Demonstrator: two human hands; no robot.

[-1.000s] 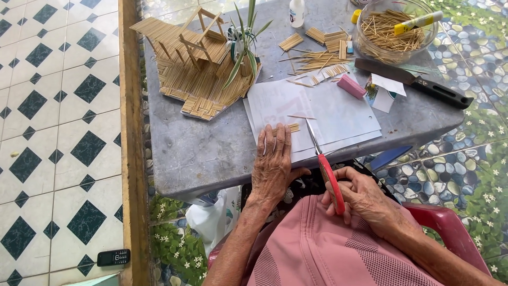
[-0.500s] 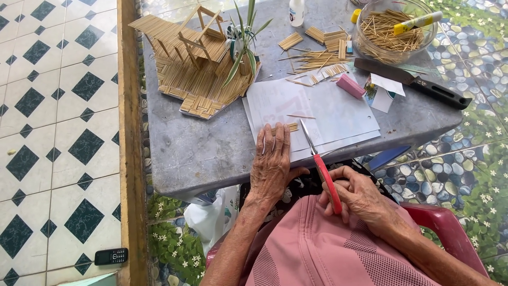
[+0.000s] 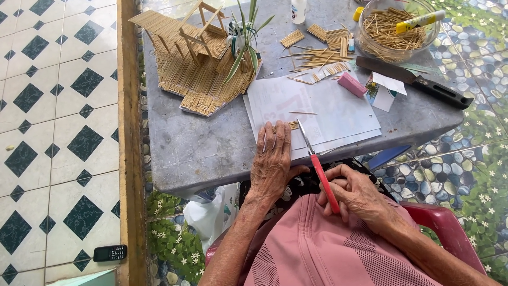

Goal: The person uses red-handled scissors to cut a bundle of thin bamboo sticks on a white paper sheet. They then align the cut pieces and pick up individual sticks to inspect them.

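In the upper left of the frame we find a model house of thin sticks (image 3: 198, 58) on a stick base, with a small potted green plant (image 3: 244, 33) touching its right side. At upper centre lie loose stick bundles (image 3: 320, 50) and a white bottle (image 3: 298, 9), cut off by the top edge. At upper right a clear bowl (image 3: 364, 39) holds more sticks and a yellow marker (image 3: 419, 21). Just below the bowl a dark-handled knife (image 3: 423, 83) lies flat, with a pink eraser (image 3: 352, 85) and a folded paper scrap (image 3: 389, 90) to its left. No item lies between the hands and the paper.

The surface is a grey table (image 3: 196, 148), bare at its lower left. The floor on the left is white tile with dark diamonds; a black phone (image 3: 110, 252) lies there at lower left. On the right the floor shows a pebble-and-flower pattern. A red chair (image 3: 450, 222) appears at lower right.

Our left hand (image 3: 272, 161) lies flat, fingers extended and together, pressing a small flat strip of joined sticks (image 3: 290, 125) onto the white paper sheets (image 3: 317, 108) at centre. Our right hand (image 3: 357, 193), at lower centre, is closed around the red handles of the scissors (image 3: 316, 161). The blades point up-left, almost closed, their tip just right of the stick strip.
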